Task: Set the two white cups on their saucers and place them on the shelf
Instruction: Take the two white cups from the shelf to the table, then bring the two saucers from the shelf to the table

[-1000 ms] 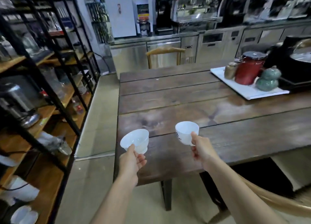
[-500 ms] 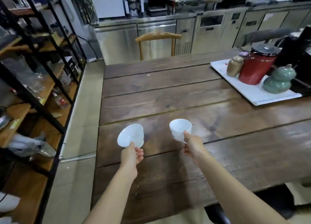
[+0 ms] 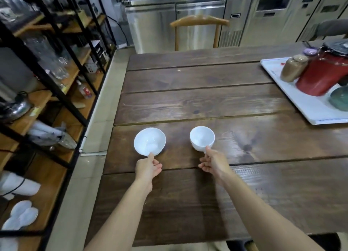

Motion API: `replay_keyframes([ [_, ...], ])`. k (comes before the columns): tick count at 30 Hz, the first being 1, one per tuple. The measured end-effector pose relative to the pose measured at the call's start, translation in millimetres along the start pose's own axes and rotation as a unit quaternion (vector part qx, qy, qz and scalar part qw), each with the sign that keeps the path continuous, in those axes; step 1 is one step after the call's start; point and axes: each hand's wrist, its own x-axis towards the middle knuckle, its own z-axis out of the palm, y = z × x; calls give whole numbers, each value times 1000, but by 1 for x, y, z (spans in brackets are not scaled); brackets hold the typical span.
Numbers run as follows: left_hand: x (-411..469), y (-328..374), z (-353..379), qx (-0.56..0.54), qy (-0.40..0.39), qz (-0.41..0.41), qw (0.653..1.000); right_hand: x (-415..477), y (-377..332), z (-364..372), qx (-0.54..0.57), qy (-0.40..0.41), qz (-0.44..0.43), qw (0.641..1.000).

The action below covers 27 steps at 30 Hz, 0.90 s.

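Two white cups sit side by side, apart from each other, over the near-left part of a dark plank table (image 3: 207,103). The left cup (image 3: 149,141) is tilted, its opening facing the camera. The right cup (image 3: 202,138) is upright or nearly so. Whether either base touches the table cannot be told.

The left hand (image 3: 147,168) pinches the near rim of the left cup, thumb on top, remaining fingers loosely curled below. The right hand (image 3: 213,162) grips the right cup at its near side, thumb against the wall, other fingers partly spread beneath; a handle, if any, is hidden.

At the table's right edge a white tray (image 3: 308,107) carries a red pot (image 3: 320,75), a brown jar (image 3: 292,67) and a green vessel (image 3: 339,100). A wooden chair (image 3: 199,21) stands at the far end before stainless steel cabinets (image 3: 188,15). Left of the table, across a strip of tiled floor, a black-framed shelf (image 3: 62,92) with wooden boards holds glassware and white saucers (image 3: 22,216) at the lower left.
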Motion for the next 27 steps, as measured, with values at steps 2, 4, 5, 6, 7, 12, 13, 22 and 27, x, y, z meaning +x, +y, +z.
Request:
replay_keyframes([
  [2,-6,-1,-1,-8,-6,-15,1000,0,2,-7,-33,-15,11,999],
  [4,-13,-1,-3,-9,-13,-29,999,-1,4,-12,-45,-28,21,998],
  [5,-16,-1,-5,-3,-9,-31,999,-1,6,-14,-51,-22,19,998],
  [6,-19,-1,-7,3,-2,-31,1000,-1,7,-16,-61,-6,8,998],
  [7,-21,0,-11,8,4,-29,1000,0,8,-18,-74,18,-12,997],
  [12,-29,-1,-35,106,52,74,990,-9,1,-33,-233,135,-181,946],
  [13,-32,0,-43,154,69,110,980,-15,-4,-33,-263,141,-213,930],
  [22,-94,1,-157,328,197,300,873,-109,-14,46,-427,1,-431,795],
  [27,-141,-21,-257,370,278,349,815,-175,19,133,-478,-79,-513,709],
])
